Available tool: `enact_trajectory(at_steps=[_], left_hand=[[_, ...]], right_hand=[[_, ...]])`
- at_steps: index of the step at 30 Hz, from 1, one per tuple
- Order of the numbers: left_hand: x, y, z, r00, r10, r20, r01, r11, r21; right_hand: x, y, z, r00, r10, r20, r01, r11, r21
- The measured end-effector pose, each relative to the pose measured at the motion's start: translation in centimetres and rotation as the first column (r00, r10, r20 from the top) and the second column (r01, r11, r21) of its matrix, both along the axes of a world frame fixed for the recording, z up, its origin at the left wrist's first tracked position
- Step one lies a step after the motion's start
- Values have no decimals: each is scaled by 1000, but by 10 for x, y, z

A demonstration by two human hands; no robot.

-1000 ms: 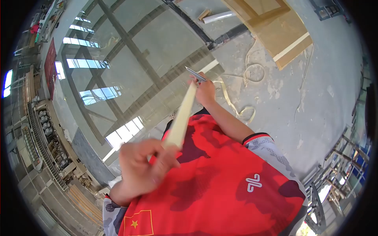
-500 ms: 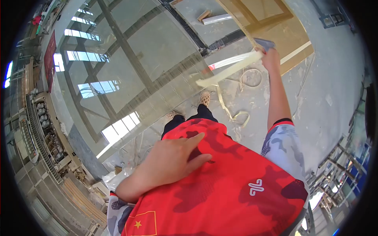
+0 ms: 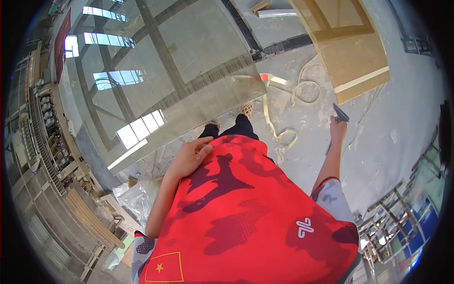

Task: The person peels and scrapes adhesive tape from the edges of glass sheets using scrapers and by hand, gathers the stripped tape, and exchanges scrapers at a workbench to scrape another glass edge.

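Observation:
In my right hand [image 3: 338, 130] is a grey scraper-like tool [image 3: 340, 113] with a flat blade, fingers closed around its lower end. It hangs over the grey floor to the right, just below the corner of a brown panel [image 3: 354, 57] that has a pale strip across it. My left hand [image 3: 191, 156] lies against the front of my red shirt [image 3: 222, 199], fingers loosely bent and thumb apart, holding nothing visible. A large glass sheet [image 3: 198, 102] extends ahead and to the left of my feet.
Loose pale yellow strips [image 3: 267, 113] curl on the floor by my shoe [image 3: 246, 109]. A red-and-white piece [image 3: 272, 79] lies near the glass corner. Clear plastic film [image 3: 135, 196] sits at lower left, machinery [image 3: 49, 128] at far left, metal racks [image 3: 402, 213] at lower right.
My right hand has moved down and back from the brown panel, and the long pale strip is no longer in it. My left hand has drawn up and left along the shirt.

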State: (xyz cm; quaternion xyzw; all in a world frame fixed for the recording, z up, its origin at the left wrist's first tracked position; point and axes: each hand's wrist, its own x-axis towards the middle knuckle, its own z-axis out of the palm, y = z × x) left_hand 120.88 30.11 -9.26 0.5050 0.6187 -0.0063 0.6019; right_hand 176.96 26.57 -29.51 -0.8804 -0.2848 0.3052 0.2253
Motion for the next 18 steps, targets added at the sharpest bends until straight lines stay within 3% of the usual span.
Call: enact_trajectory(at_steps=[1, 2, 4, 6, 8, 11, 13, 14, 15, 16, 17, 18], left_hand=[[-2, 1, -8, 1000, 12, -8, -12, 999, 32], [-2, 1, -17, 1000, 13, -5, -13, 999, 29], [-1, 4, -36, 992, -73, -99, 76, 997, 26], [1, 1, -67, 987, -129, -99, 131, 991, 22], [7, -2, -87, 980, -172, -103, 174, 985, 11], [12, -4, -94, 950, -282, -134, 289, 957, 30], [18, 0, -89, 963, -210, -170, 214, 977, 7], [18, 0, -90, 964, -207, -169, 210, 978, 1], [18, 0, -90, 965, -187, -182, 189, 982, -7], [18, 0, -92, 967, -164, -195, 164, 986, -13], [17, -1, -95, 968, -156, -195, 156, 988, -19], [15, -3, -100, 972, -137, -191, 136, 991, -17]], right_hand=[[-29, 13, 29, 907, 171, 385, -119, 981, -154], [-41, 15, 25, 908, 181, 377, -220, 973, 64], [-102, 45, 38, 968, 203, 150, -235, 941, 244], [-168, 80, 24, 977, 171, -131, -114, 926, 360], [-208, 113, -17, 933, 174, -314, -106, 969, 223], [-240, 142, -52, 953, 61, -295, -46, 997, 59], [-247, 143, -92, 860, 50, -507, 39, 986, 162], [-249, 143, -96, 860, 50, -508, 35, 987, 156], [-250, 143, -99, 764, -8, -646, 136, 980, 148], [-250, 144, -102, 642, -56, -765, 231, 965, 124], [-250, 147, -97, 642, -54, -765, 223, 968, 118], [-247, 153, -88, 564, -156, -811, 244, 970, -17]])
